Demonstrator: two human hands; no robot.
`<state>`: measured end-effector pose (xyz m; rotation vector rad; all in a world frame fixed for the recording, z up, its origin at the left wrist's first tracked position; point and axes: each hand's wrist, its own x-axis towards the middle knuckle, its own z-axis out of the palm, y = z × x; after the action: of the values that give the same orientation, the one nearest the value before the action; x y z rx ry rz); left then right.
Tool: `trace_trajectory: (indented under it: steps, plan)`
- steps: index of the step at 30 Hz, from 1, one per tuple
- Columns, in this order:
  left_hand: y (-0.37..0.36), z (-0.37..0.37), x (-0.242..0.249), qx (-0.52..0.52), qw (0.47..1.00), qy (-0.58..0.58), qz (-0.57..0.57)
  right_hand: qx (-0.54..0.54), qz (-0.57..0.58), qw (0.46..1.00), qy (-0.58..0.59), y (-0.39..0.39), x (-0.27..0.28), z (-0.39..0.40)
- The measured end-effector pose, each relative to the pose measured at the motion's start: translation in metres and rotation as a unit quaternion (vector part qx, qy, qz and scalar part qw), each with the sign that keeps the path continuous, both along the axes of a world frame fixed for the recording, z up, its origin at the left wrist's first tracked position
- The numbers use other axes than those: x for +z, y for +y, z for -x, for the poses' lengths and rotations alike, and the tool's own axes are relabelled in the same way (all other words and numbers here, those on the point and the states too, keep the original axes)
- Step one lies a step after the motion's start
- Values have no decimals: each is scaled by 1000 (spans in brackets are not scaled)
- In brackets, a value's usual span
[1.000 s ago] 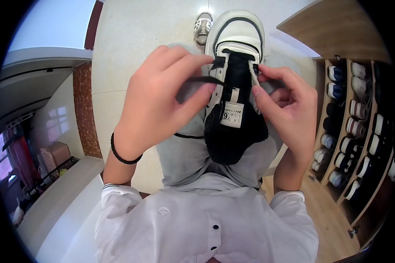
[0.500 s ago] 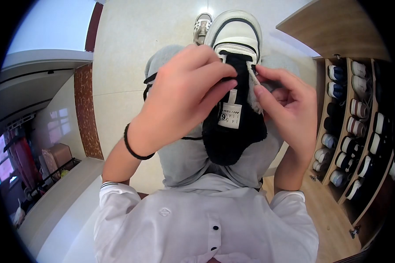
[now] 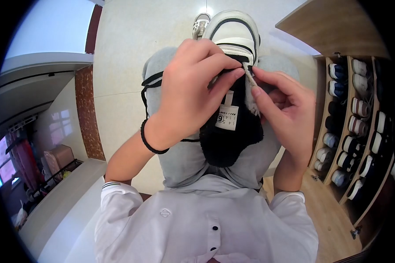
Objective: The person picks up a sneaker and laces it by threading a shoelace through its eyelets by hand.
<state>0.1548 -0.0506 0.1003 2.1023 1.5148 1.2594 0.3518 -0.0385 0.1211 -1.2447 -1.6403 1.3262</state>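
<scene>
A white sneaker (image 3: 233, 37) with black trim rests across my lap, toe pointing away. Its black tongue (image 3: 230, 147) is folded out toward me and carries a white size label (image 3: 227, 117). The thumb and forefinger of my left hand (image 3: 193, 83) are pinched at the upper end of the pale eyelet edge; what lies between them is hidden. My right hand (image 3: 283, 94) pinches that same edge from the right side, fingers curled. A black shoelace (image 3: 145, 98) hangs over my left knee and passes behind my left hand.
A second sneaker (image 3: 202, 25) stands on the tiled floor (image 3: 123, 87) beyond my knees. To the right is an open shoe cabinet (image 3: 322, 162) with several pairs on its shelves. At left, a pinkish box (image 3: 59, 158) stands near a black rail.
My left hand has moved right and up, its fingertips now meeting the eyelet edge beside my right fingertips. The right hand keeps its pinch. The sneaker has shifted slightly left.
</scene>
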Motion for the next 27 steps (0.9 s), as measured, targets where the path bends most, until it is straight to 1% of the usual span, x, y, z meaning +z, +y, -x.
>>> trace_trajectory:
  steps: [6,8,12,14,17,21,23,27]
  plan:
    - [-1,2,7,-22,999,42,19,-3,-18,1000,-10,0,0,2]
    - [-1,-1,11,4,998,56,35,-7,-14,1000,-7,0,-1,2]
    - [2,-7,4,3,998,37,42,-14,-31,999,-7,-1,-3,3]
    - [1,-10,0,26,998,-3,49,-18,-32,999,-4,-2,-3,3]
    - [0,-10,0,35,997,-34,61,-15,-32,999,-5,-2,-4,2]
    - [0,-11,1,29,997,-17,70,-17,-44,999,0,-2,-7,2]
    - [1,-10,1,0,997,4,78,-19,-48,999,6,-2,-7,3]
    - [2,-10,1,-14,997,20,78,-17,-64,998,-8,-2,-8,1]
